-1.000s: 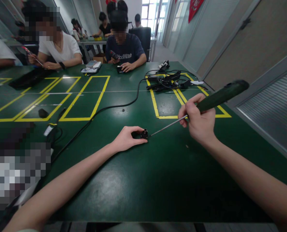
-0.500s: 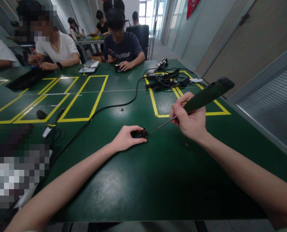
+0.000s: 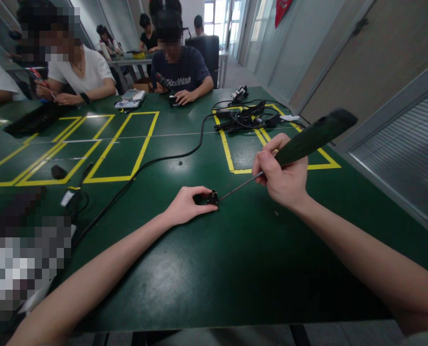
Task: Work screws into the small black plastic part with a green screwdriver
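Observation:
Between the thumb and forefinger of my left hand [image 3: 189, 205] is a small black part [image 3: 213, 197] with a round metal-looking top, held low at the green table [image 3: 199, 269]. My right hand [image 3: 284, 175] grips a long tool with a thick dark green handle [image 3: 316, 137]. Its thin metal shaft [image 3: 238, 186] slants down to the left, and the tip meets or nearly meets the right side of the black part. Whether they touch is too small to tell.
A black cable [image 3: 170, 157] crosses the table to a pile of black parts [image 3: 250, 117] inside yellow tape. Another cable [image 3: 79, 192] and a dark lump [image 3: 59, 172] lie left. Across the table, a person in dark blue [image 3: 179, 67] and one in white [image 3: 87, 69] handle objects.
The view has shifted slightly. The tool's handle has tilted a little further to the right, its tip staying beside the black part. My left hand keeps its pinch.

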`<state>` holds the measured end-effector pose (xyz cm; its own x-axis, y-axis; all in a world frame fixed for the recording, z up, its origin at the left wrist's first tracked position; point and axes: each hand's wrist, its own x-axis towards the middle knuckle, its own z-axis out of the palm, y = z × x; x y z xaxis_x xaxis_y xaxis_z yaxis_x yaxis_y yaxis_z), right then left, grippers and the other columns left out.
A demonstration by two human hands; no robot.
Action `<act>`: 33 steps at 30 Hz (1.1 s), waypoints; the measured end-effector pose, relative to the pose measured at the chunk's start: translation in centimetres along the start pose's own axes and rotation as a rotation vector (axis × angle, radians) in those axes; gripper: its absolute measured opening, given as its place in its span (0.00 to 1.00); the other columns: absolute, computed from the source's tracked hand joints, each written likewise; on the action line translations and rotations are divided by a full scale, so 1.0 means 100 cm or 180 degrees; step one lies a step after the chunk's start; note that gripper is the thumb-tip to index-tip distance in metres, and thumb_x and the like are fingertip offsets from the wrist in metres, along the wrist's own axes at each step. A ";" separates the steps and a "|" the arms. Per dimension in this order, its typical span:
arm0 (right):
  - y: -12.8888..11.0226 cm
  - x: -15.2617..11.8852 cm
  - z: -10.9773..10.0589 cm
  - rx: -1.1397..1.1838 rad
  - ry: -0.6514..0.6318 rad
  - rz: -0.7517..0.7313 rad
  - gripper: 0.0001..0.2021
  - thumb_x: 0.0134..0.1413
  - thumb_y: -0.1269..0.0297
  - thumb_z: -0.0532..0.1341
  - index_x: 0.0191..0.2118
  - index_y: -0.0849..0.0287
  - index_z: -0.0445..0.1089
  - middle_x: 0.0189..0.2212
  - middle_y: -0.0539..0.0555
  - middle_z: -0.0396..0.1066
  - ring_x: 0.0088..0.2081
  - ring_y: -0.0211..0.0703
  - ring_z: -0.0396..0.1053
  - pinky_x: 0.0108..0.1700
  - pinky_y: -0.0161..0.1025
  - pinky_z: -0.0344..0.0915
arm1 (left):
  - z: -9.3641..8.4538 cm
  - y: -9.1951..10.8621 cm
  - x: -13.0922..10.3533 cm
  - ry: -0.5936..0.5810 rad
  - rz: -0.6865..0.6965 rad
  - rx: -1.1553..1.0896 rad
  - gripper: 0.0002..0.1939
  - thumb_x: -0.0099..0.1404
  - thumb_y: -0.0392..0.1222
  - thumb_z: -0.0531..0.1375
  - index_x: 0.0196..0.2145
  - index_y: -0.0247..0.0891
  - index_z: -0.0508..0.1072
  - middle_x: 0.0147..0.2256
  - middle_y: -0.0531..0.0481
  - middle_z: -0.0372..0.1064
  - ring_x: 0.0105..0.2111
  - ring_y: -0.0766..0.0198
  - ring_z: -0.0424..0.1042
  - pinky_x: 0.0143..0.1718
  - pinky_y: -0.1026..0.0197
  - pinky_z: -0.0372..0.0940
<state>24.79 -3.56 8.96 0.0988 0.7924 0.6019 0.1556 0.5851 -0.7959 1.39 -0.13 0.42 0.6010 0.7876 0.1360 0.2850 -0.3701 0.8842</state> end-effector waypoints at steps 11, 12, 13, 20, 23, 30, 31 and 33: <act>0.000 -0.002 0.002 -0.0136 -0.0115 -0.0064 0.23 0.60 0.40 0.66 0.28 0.53 0.62 0.15 0.43 0.64 0.16 0.33 0.60 0.20 0.36 0.57 | 0.000 0.003 0.000 -0.0004 0.0015 0.0039 0.16 0.60 0.46 0.74 0.44 0.36 0.84 0.42 0.44 0.84 0.44 0.53 0.81 0.54 0.50 0.74; 0.000 -0.002 0.002 -0.0144 -0.0096 -0.0055 0.23 0.60 0.40 0.66 0.28 0.53 0.62 0.15 0.44 0.64 0.16 0.33 0.60 0.20 0.36 0.57 | 0.000 0.002 0.000 -0.0004 0.0016 0.0030 0.16 0.60 0.46 0.74 0.44 0.36 0.84 0.43 0.44 0.84 0.43 0.53 0.81 0.54 0.50 0.74; 0.000 -0.002 0.001 -0.0138 -0.0082 -0.0052 0.23 0.60 0.40 0.66 0.28 0.53 0.62 0.15 0.44 0.64 0.16 0.33 0.60 0.20 0.36 0.57 | 0.000 0.002 0.000 -0.0007 0.0014 0.0021 0.16 0.61 0.46 0.74 0.44 0.36 0.84 0.43 0.44 0.84 0.44 0.53 0.81 0.54 0.50 0.74; 0.001 -0.003 0.003 -0.0004 -0.0085 -0.0149 0.20 0.63 0.45 0.66 0.29 0.53 0.63 0.15 0.43 0.64 0.16 0.31 0.59 0.20 0.35 0.54 | 0.000 0.002 0.000 0.0002 0.0015 -0.0010 0.16 0.60 0.45 0.75 0.44 0.36 0.84 0.42 0.45 0.84 0.43 0.54 0.81 0.54 0.50 0.73; 0.002 -0.004 0.004 -0.0057 -0.0062 -0.0139 0.20 0.62 0.45 0.66 0.29 0.52 0.62 0.15 0.43 0.64 0.15 0.32 0.58 0.19 0.36 0.53 | 0.001 0.002 0.000 0.0006 0.0006 0.0005 0.16 0.60 0.45 0.75 0.44 0.37 0.84 0.42 0.45 0.84 0.43 0.54 0.81 0.54 0.50 0.73; 0.000 -0.005 0.003 -0.0132 -0.0358 -0.0267 0.20 0.61 0.44 0.66 0.29 0.53 0.64 0.21 0.45 0.63 0.21 0.33 0.60 0.24 0.38 0.57 | 0.001 0.003 0.000 0.0005 0.0006 0.0047 0.15 0.60 0.45 0.74 0.44 0.37 0.83 0.42 0.45 0.84 0.43 0.54 0.81 0.53 0.50 0.74; 0.000 -0.003 0.003 -0.0118 -0.0411 -0.0272 0.19 0.61 0.47 0.67 0.29 0.53 0.64 0.22 0.45 0.63 0.22 0.33 0.61 0.25 0.38 0.57 | 0.001 0.003 0.000 0.0009 0.0006 0.0040 0.15 0.60 0.45 0.74 0.44 0.37 0.83 0.42 0.45 0.84 0.43 0.54 0.81 0.53 0.50 0.74; 0.001 0.000 0.005 -0.0113 -0.0470 -0.0222 0.14 0.61 0.54 0.67 0.31 0.53 0.64 0.24 0.45 0.63 0.24 0.33 0.62 0.27 0.37 0.58 | 0.001 0.002 0.000 0.0016 0.0010 0.0010 0.15 0.60 0.45 0.74 0.44 0.37 0.83 0.42 0.45 0.84 0.43 0.54 0.81 0.53 0.50 0.74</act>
<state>24.28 -3.44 8.84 -0.0586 0.7684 0.6373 0.1921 0.6351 -0.7481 1.57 -0.25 0.56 0.5981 0.7889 0.1411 0.2855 -0.3742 0.8823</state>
